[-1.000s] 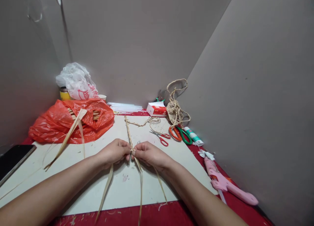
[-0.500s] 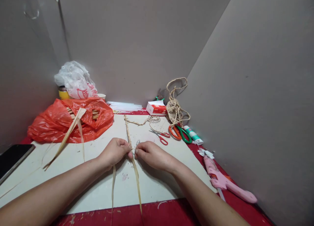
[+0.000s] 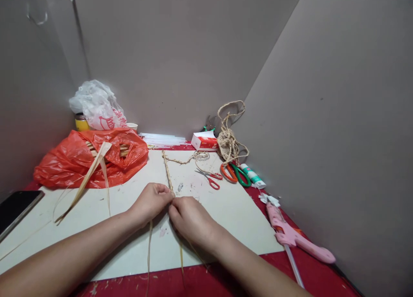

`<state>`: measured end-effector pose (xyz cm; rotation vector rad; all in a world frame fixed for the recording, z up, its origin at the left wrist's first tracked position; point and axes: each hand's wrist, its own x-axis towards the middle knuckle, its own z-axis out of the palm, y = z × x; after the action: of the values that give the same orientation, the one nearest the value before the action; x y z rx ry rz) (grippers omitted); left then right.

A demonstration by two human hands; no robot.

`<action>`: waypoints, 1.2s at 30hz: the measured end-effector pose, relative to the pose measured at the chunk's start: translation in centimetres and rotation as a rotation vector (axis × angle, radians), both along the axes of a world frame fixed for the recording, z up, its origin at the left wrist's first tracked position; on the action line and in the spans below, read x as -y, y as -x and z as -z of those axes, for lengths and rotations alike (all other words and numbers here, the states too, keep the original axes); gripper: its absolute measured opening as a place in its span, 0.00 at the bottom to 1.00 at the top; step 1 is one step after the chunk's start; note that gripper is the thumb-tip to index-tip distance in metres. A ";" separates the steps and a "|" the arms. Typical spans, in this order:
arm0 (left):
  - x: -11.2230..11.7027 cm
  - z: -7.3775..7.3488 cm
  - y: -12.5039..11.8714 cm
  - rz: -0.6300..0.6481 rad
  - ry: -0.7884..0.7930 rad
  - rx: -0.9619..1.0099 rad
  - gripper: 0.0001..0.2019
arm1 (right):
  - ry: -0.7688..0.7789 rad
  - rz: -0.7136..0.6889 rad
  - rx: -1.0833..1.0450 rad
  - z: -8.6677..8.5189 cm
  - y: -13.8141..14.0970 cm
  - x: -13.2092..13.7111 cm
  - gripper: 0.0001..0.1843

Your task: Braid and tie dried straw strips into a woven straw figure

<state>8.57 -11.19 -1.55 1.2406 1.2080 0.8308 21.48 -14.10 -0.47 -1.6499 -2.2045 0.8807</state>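
A thin braid of dried leaf strips (image 3: 167,170) runs down the white board (image 3: 232,219) toward me. My left hand (image 3: 151,202) and my right hand (image 3: 189,219) meet at the braid's near end, both closed in a pinch on the strips. Loose strip ends (image 3: 149,249) trail from under my hands to the board's front edge. My right hand lies a little nearer to me than my left and partly covers the strands.
A red plastic bag (image 3: 67,163) with leaf strips lies at the left, with a white bag (image 3: 97,107) behind it. Small red scissors (image 3: 209,178), orange-and-green scissors (image 3: 237,174), a twine bundle (image 3: 227,142), a glue tube (image 3: 253,176) and a pink glue gun (image 3: 297,236) sit at the right. A dark tablet (image 3: 16,208) lies far left.
My right hand has slid toward me and to the left, crossing over the loose strands. The trailing strip ends have shifted under it. My left hand has stayed at the braid.
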 end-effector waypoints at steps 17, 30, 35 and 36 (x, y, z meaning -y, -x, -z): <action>-1.3 -1.3 1.5 0.215 0.182 0.256 0.10 | 0.577 0.138 -0.916 0.3 -1.5 -3.2 0.17; -1.5 -1.3 1.5 0.298 0.001 0.106 0.09 | 0.682 0.062 -0.750 0.1 -2.3 -4.1 0.16; -1.5 -1.0 1.9 0.369 -0.154 -0.139 0.08 | 0.668 0.087 -0.813 0.5 -1.8 -3.8 0.13; -1.4 -1.1 2.0 0.381 -0.176 -0.204 0.08 | 0.638 0.112 -0.809 0.7 -1.6 -3.7 0.13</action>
<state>6.58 -9.82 -0.41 1.6692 1.0242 0.5454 23.04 -10.44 -1.14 -1.2390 -1.3280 1.9258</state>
